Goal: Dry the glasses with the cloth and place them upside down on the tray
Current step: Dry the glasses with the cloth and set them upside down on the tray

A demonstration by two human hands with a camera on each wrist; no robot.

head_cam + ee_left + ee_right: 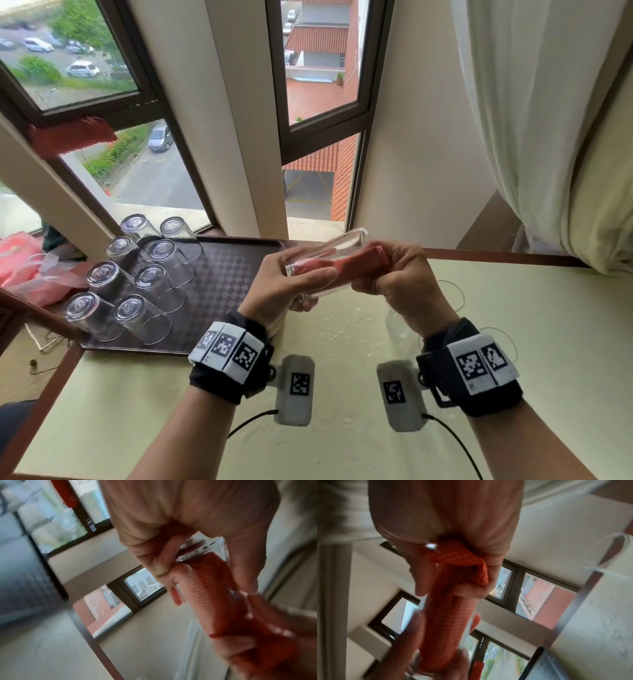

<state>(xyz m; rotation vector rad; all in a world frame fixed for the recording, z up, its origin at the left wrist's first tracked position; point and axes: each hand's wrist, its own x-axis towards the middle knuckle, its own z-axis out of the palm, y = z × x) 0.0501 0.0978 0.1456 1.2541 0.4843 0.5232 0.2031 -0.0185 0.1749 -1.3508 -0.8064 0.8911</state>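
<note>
A clear glass (322,263) is held on its side above the table (513,342), just off the tray's (222,274) right edge. It is gripped around its wall by the left hand (284,287). A rolled red cloth (363,262) is inserted into the glass and clamped in the right hand (400,274). Eight glasses (137,281) are stood upside down along the tray's left edge.

Red cloth (366,262), dark checkered tray (219,291)
</note>
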